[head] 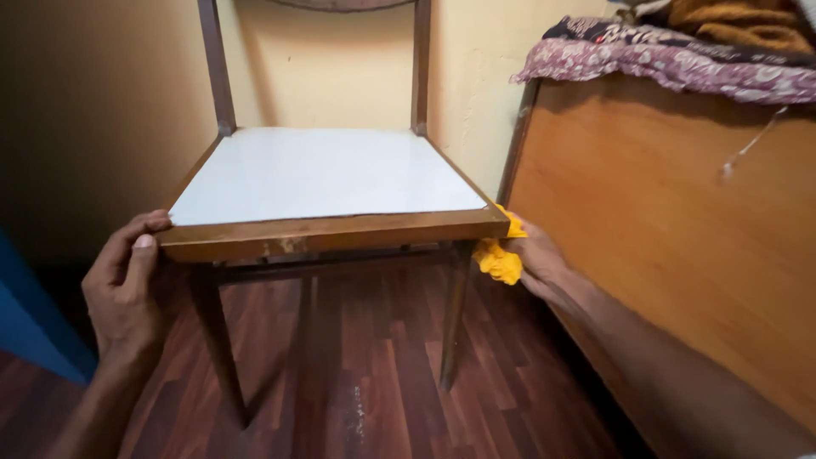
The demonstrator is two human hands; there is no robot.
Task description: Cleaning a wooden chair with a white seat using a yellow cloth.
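A wooden chair [340, 231] with a white seat panel [323, 174] stands in front of me against a yellow wall. My left hand [126, 285] grips the front left corner of the seat frame, thumb on the front edge. My right hand [537, 259] holds a crumpled yellow cloth [500, 259] pressed against the front right corner of the seat, by the top of the leg. Both chair back posts rise out of the top of the view.
An orange-brown wooden panel [671, 229] stands close on the right, with patterned bedding [671, 59] piled on top. A blue object [34, 327] sits at the left edge. Dark reddish wood flooring [365, 382] lies under the chair.
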